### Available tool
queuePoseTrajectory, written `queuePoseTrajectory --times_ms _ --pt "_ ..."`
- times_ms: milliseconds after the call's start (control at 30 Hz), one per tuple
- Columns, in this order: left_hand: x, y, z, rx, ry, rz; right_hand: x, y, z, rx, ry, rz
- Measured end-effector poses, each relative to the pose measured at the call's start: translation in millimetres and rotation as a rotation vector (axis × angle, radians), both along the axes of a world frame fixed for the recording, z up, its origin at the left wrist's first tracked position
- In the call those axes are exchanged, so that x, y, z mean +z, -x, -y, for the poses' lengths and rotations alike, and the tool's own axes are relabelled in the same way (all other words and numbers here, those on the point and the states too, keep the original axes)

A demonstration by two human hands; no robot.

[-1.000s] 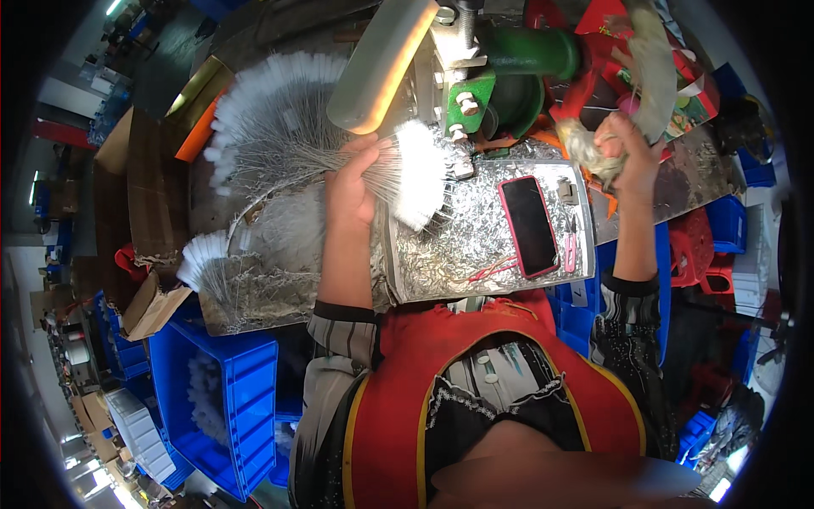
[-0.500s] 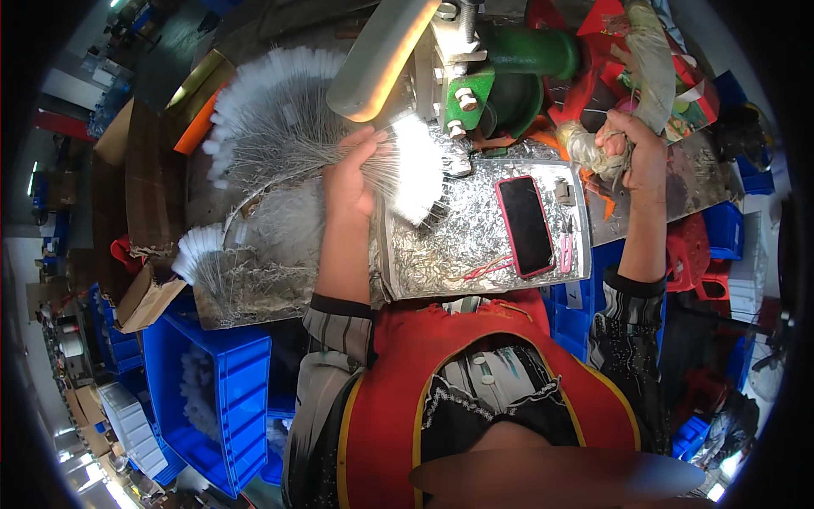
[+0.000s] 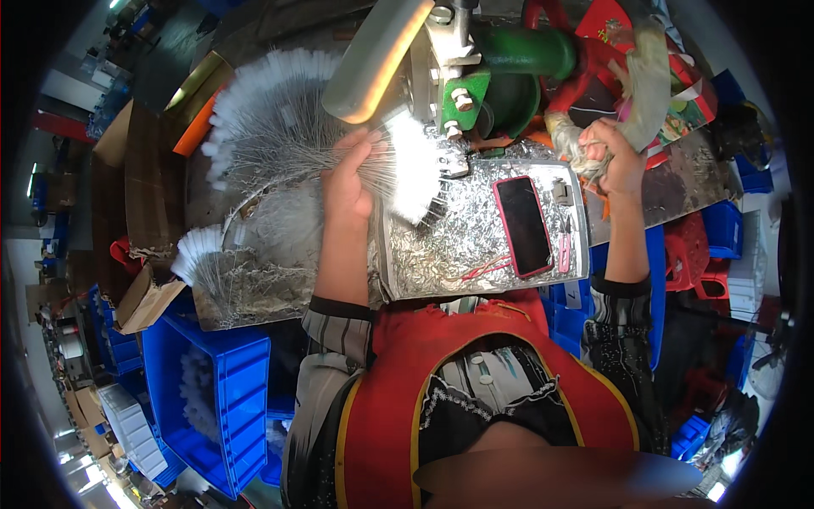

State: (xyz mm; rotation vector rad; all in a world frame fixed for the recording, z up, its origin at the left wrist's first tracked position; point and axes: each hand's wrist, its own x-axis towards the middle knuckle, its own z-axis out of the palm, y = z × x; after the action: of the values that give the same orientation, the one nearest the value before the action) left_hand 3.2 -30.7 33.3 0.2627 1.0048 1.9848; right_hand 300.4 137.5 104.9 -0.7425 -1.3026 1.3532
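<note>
My left hand [image 3: 346, 182] is closed around a fanned bunch of small wire-stemmed brushes [image 3: 413, 170]. Their white bristle heads point right, under the lamp [image 3: 377, 59] and beside the green hand press [image 3: 466, 102]. Further right, my right hand [image 3: 615, 157] grips the cloth-wrapped end of the press's handle [image 3: 585, 148]. A large pile of similar white-tipped brushes [image 3: 280, 93] spreads behind and left of my left hand. How the brush tips meet the press is hidden by glare.
On the metal-littered tray [image 3: 458, 246] lie a phone with a pink edge [image 3: 522, 227] and small pink-handled snips [image 3: 565, 246]. A smaller brush bunch [image 3: 199, 254] rests at the table's left. Blue bins [image 3: 246, 407] stand below left; a cardboard box [image 3: 153, 187] is beside the table.
My right hand and the wrapped handle have shifted left, closer to the tray. My left hand holds the brushes in nearly the same place.
</note>
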Motion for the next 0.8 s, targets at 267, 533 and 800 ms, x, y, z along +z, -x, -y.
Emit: queuePoseTrajectory --times_ms 267,533,800 --pt "8.4 -6.7 -4.1 0.095 0.048 0.003 57.1 -2.8 0.5 0.044 0.119 0.165" --pt "1.0 -3.9 -5.8 0.072 0.000 -0.024 -14.2 5.6 2.9 0.007 -0.240 -0.008" --pt "4.1 -2.5 -2.2 0.027 -0.065 -0.019 38.5 7.4 8.8 -0.012 0.122 0.047"
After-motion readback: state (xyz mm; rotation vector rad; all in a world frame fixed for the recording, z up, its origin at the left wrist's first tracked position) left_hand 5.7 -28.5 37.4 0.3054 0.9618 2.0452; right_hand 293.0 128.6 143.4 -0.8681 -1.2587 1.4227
